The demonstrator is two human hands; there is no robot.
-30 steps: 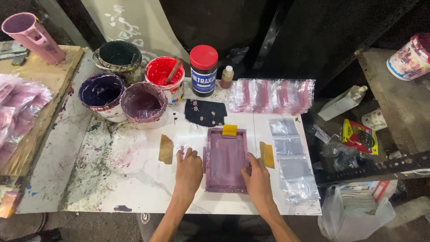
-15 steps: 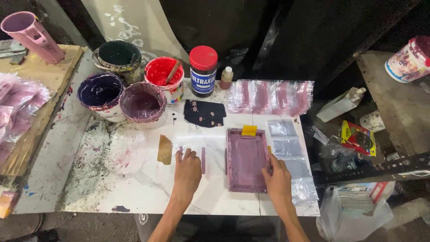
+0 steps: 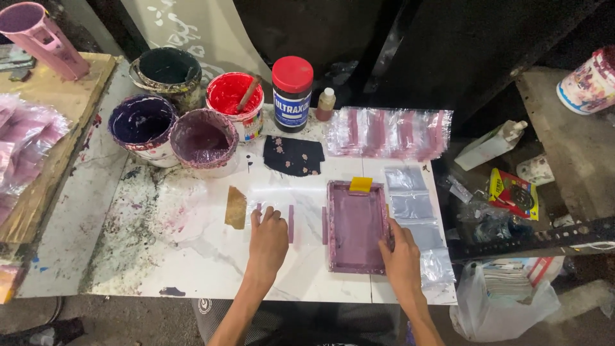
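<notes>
The left hand [image 3: 268, 238] lies flat, fingers spread, on a clear plastic sheet [image 3: 272, 198] on the white table [image 3: 192, 256]. Just right, the right hand [image 3: 402, 255] grasps the purple screen frame [image 3: 356, 225] at its right edge. Beyond stand 4 paint tubs [image 3: 202, 138].

Both forearms bare, no sleeves in view; left hand [image 3: 268, 240] and right hand [image 3: 402, 256] ungloved, without rings.

The purple printing frame [image 3: 356, 225] has moved right under the right hand [image 3: 402, 255], off the clear bag [image 3: 274, 204], whose fresh purple stripe now shows beside the left hand [image 3: 268, 240].
</notes>
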